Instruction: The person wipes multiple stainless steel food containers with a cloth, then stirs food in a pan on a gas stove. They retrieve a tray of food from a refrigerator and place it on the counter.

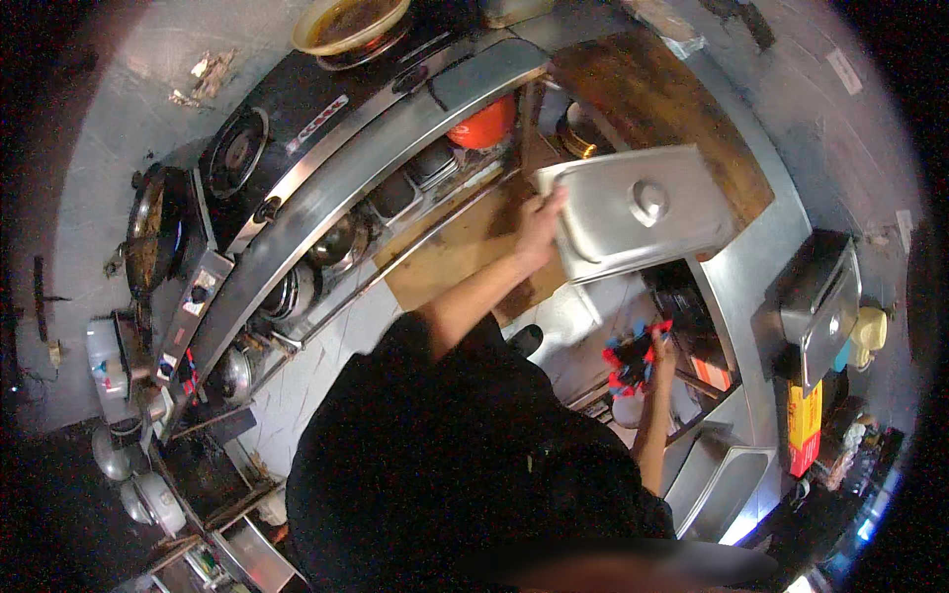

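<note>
My left hand (pixel 545 221) grips the near left edge of a rectangular stainless-steel food pan lid (pixel 615 215). A round knob stands in the middle of the lid, which is tilted and slightly blurred. The lid is in the air, covering part of the brown wooden board (pixel 667 96) on the counter. Lower down on the right, my right hand (pixel 662 342) holds a crumpled red, blue and black cloth (pixel 630 363). The cloth hangs beside the counter's open lower shelf, above the floor.
To the left runs a stove (pixel 237 152) with a wok (pixel 156 230) and a bowl of dark liquid (pixel 352 26). Pots and an orange bowl (pixel 483 124) sit beneath it. On the right counter are a lidded steel pan (pixel 819 311), a yellow-red box (pixel 805 430) and another steel pan (pixel 730 493).
</note>
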The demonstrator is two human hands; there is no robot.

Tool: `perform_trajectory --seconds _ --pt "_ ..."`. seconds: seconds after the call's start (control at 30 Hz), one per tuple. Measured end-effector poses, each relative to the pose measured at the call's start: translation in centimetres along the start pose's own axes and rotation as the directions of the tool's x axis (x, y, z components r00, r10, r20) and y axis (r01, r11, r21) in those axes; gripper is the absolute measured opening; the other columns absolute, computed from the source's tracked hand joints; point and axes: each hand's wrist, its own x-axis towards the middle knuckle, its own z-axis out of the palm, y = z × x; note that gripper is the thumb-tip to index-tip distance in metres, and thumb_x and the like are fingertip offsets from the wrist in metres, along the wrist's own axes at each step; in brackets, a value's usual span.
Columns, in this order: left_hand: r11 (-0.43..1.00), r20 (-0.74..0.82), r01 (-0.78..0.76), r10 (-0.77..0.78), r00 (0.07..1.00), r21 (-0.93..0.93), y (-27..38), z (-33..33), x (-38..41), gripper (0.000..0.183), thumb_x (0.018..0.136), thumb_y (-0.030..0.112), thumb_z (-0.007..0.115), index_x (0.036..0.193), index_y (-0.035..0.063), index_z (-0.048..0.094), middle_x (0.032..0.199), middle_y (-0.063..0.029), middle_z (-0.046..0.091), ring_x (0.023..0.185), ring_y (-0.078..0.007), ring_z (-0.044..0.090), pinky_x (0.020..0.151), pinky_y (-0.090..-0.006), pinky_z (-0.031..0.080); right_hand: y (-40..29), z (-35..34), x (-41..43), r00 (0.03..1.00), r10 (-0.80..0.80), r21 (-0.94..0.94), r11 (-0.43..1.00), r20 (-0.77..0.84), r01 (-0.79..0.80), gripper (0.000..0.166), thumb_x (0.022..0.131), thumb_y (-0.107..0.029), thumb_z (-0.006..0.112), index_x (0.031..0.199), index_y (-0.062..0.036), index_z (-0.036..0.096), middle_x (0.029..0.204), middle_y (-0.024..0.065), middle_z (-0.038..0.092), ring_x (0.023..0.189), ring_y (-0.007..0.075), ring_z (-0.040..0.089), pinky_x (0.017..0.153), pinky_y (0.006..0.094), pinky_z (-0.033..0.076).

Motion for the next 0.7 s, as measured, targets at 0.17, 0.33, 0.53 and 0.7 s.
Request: perform_trajectory --seconds 0.17,0.33,0.53,0.7 --pt "0.981 -0.194 0.181 -0.164 0.967 0.069 9.0 -11.7 -9.8 0.031 0.087 0.028 0.057 0.107 0.0031 0.06 0.099 -0.005 0.061 0.09 -0.0147 0.056 0.08 -0.0308 0.044 14.0 -0.4 -2.3 0.945 0.312 -0.08 0.944 -0.097 -0.319 0.058 0.078 -0.042 0.064 0.11 0.0047 0.054 0.097 0.0093 0.059 0.086 0.0209 0.054 0.078 0.0332 0.042" --pt "0.972 -0.481 0.022 0.096 0.871 0.234 4.8 -26.4 -11.3 0.024 0.087 0.026 0.058 0.097 0.0034 0.059 0.083 -0.002 0.059 0.074 -0.0112 0.054 0.065 -0.0262 0.044 21.3 1.2 -3.4 0.912 0.359 0.126 0.914 0.197 -0.386 0.048 0.078 -0.034 0.063 0.108 0.003 0.055 0.093 0.0073 0.059 0.081 0.0183 0.052 0.074 0.0321 0.041" --pt "0.855 -0.634 -0.197 0.492 0.597 0.479 3.1 -35.4 -2.6 0.027 0.089 0.03 0.057 0.088 0.0026 0.056 0.068 -0.0004 0.054 0.06 -0.0088 0.047 0.056 -0.0244 0.039 22.2 4.7 -2.1 0.906 0.396 -0.131 0.916 0.147 -0.379 0.035 0.083 -0.022 0.057 0.112 -0.0017 0.056 0.099 0.0052 0.059 0.089 0.0133 0.051 0.077 0.0286 0.04" --pt "0.667 -0.542 -0.019 0.621 0.566 0.745 2.1 -44.8 8.9 0.036 0.088 0.033 0.056 0.091 -0.0028 0.058 0.075 -0.0099 0.06 0.066 -0.0173 0.054 0.06 -0.0309 0.043 23.2 8.8 -4.1 0.917 0.399 0.049 0.915 0.025 -0.399 0.04 0.085 -0.023 0.058 0.119 -0.0014 0.052 0.092 0.0061 0.059 0.075 0.0137 0.054 0.066 0.0297 0.045"
